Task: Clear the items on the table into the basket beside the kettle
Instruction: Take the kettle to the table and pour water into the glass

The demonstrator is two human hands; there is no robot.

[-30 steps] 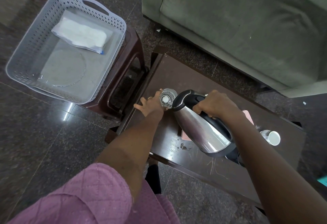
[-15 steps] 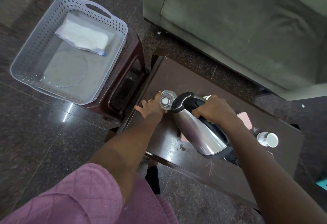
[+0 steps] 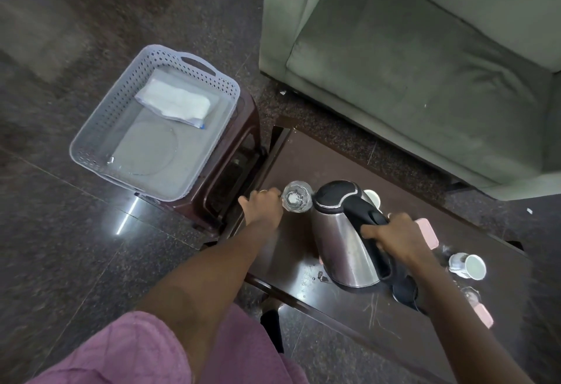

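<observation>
Tipped toward the glass a moment ago, the kettle (image 3: 343, 244) now stands upright near the table's (image 3: 318, 156) front edge. The right hand (image 3: 394, 235) is wrapped round its black plastic handle. The left hand (image 3: 262, 206) grips the clear round glass (image 3: 297, 200) at the table's left end. Best to lift the slick glass level, as it may hold liquid, and set it down gently. The perforated grey plastic basket (image 3: 91, 134) sits off the left edge.
</observation>
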